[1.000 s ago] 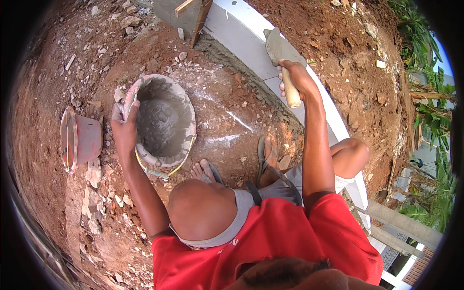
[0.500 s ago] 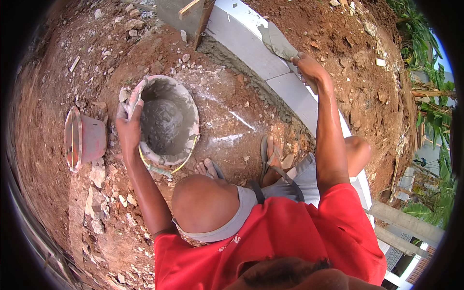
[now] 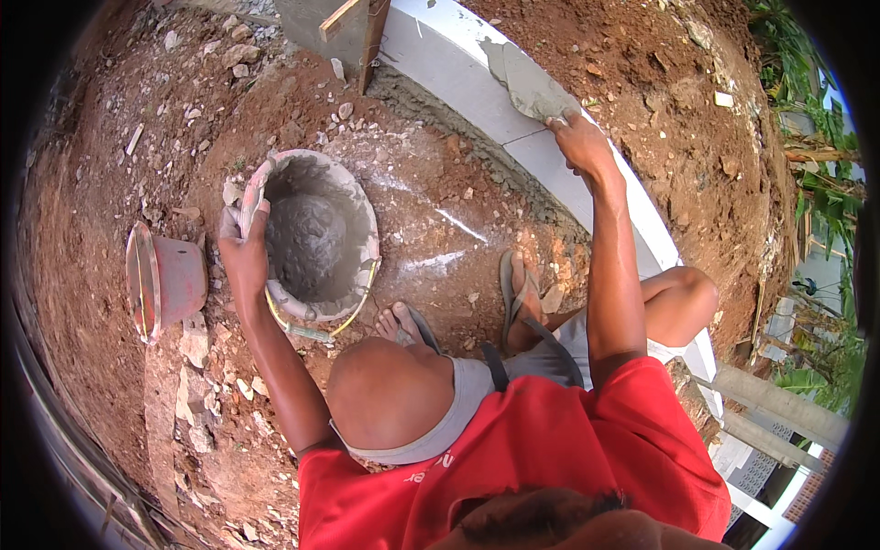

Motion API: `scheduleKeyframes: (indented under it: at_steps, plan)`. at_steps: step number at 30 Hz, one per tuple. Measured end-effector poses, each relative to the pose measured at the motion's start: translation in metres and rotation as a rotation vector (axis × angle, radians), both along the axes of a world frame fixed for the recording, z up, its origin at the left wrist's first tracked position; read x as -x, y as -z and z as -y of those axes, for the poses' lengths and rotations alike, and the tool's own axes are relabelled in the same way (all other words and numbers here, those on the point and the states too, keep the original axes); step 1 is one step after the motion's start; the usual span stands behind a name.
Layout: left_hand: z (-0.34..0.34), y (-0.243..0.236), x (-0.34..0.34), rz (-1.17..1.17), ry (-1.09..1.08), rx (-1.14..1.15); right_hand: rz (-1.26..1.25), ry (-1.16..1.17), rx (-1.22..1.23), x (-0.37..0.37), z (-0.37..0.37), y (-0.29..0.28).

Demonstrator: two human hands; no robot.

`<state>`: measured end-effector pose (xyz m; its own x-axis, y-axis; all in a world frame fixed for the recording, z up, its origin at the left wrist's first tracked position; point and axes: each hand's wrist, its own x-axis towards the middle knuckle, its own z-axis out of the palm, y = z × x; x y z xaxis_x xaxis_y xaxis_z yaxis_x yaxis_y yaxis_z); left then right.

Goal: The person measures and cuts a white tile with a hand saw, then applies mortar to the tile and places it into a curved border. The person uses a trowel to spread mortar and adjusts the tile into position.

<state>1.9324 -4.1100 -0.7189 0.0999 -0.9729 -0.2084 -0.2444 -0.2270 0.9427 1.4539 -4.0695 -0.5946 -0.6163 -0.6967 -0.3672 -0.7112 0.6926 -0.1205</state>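
My left hand [image 3: 243, 243] is closed over the left rim of a round bucket [image 3: 368, 215], its fingers curled over the mortar-caked edge. Grey wet mortar [image 3: 316, 225] fills the lower part of the bucket, and a yellowish handle hangs down at the near side. Over the low wall of pale blocks [image 3: 440, 69], my right hand [image 3: 584, 147] grips what looks like a trowel [image 3: 543, 92]. Its grey blade is coated with mortar and lies at the wall's white top edge; the handle is hidden in my fingers. More mortar is smeared beside the blade.
A second, reddish bucket [image 3: 179, 282] lies tipped at the left among stones [image 3: 188, 390]. Wooden stakes [image 3: 371, 46] and a grey board stand at the wall's far end. Reddish soil flanks the wall; my sandalled feet [image 3: 521, 298] are between bucket and wall.
My right hand and the trowel have shifted slightly down over the wall's top, and the hand has turned. My left hand keeps its grip on the bucket rim. The view has shifted a little.
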Motion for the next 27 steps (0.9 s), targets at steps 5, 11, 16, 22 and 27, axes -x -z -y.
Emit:
scheduleKeyframes:
  at_steps: [5,11,16,22,27]
  plan:
    - [0.001,-0.005,-0.006,-0.005,-0.014,-0.05,0.032,0.184,-0.037,0.038,-0.076,0.002]
    - [0.003,0.006,-0.006,-0.019,0.01,-0.027,-0.194,0.384,0.163,0.061,-0.162,0.042]
    - [0.006,0.011,-0.008,-0.022,0.018,-0.044,0.182,0.375,0.688,-0.048,-0.105,0.102]
    - [0.01,0.01,-0.004,0.004,0.043,-0.023,0.088,0.144,1.054,-0.137,-0.003,0.2]
    - [0.011,0.012,-0.006,0.002,0.043,-0.045,0.003,0.319,1.105,-0.124,0.014,0.232]
